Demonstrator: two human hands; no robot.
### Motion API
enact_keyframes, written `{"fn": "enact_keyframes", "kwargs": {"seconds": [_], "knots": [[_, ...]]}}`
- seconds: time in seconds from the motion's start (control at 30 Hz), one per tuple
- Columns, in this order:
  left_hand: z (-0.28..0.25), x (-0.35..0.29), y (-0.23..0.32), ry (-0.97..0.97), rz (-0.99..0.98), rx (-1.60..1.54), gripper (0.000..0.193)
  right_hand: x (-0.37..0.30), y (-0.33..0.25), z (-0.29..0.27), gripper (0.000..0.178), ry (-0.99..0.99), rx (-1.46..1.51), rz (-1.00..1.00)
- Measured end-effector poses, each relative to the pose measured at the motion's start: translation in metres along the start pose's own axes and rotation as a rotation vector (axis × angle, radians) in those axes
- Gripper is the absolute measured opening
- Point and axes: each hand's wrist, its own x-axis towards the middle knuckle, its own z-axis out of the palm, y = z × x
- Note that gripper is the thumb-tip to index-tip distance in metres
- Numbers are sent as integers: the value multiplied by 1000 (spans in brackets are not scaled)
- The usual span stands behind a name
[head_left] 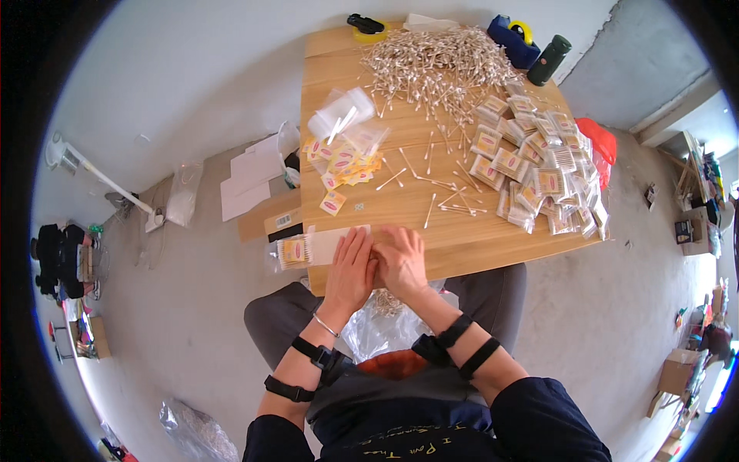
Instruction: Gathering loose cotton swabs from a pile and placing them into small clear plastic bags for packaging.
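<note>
My left hand (352, 268) lies with its fingers stretched out over a pale flat strip (326, 244) at the near table edge. Just beside it, touching near the thumb, my right hand (400, 260) has bent fingers drawn together; anything in them is hidden. At the strip's left end a clear pack of cotton swabs (293, 252) with a yellow label sticks out past the table edge. Yellow-and-white label cards (344, 163) lie in a loose pile beyond my left hand. Several single cotton swabs (459, 202) are scattered beyond my right hand.
A big heap of loose cotton swabs (439, 65) covers the far part of the wooden table (400, 219). Many filled swab packs (531, 165) are piled at the right. Clear plastic bags (342, 112) sit at the left, a dark green bottle (550, 60) at the far right.
</note>
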Motion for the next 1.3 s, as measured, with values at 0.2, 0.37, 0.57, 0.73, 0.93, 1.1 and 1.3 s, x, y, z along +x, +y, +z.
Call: {"fn": "enact_keyframes", "kwargs": {"seconds": [0.2,0.37,0.57,0.73,0.93,1.1,1.3], "knots": [[6,2,2,204,85,-54,22,25,80,-67,37,317,-358,219],[4,3,4,231,68,-91,15,19,95,-59,25,208,-260,275],[4,1,4,245,76,-39,14,13,49,-20,18,166,-109,167],[3,1,6,281,42,22,27,13,20,-2,20,107,-95,44],[-2,1,2,173,-41,-33,52,14,3,-1,27,15,153,2],[3,-2,-6,116,-4,40,56,3,10,-16,29,30,45,25],[5,2,3,185,-96,-4,71,17,26,-13,25,-65,-50,97]]}}
